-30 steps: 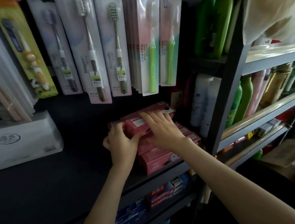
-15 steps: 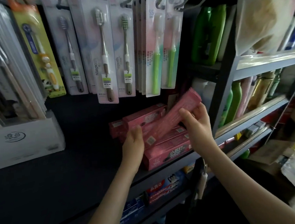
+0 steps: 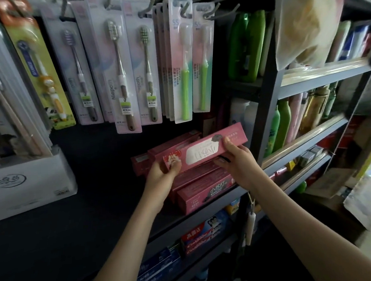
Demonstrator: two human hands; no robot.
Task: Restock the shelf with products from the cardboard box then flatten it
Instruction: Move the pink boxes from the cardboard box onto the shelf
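Head camera: a person's two bare arms reach toward a dark shop shelf (image 3: 76, 226), and both hands grasp one long pink toothpaste box (image 3: 205, 153). The left hand (image 3: 160, 175) curls round the box's left end, while the right hand (image 3: 237, 165) pinches the right part between fingers and thumb. The box is held lengthwise, slightly tilted with its right end higher, and its pale label faces the camera. It is just above a stack of matching pink boxes (image 3: 202, 189) at the right end of the shelf, close to the dark upright post (image 3: 266, 103). Whether it touches the stack cannot be told.

Packaged toothbrushes (image 3: 180, 61) hang in a row from hooks above the stack. A white carton (image 3: 25, 181) stands on the shelf well to the left. Red and blue toothpaste boxes (image 3: 201, 234) lie on the shelf below. Green bottles (image 3: 248, 44) stand beyond the post at upper right, with more bottles (image 3: 283, 121) on the next bay's shelves. Low at far right sits a blurred piece of brown cardboard (image 3: 327, 182), well apart from both hands.
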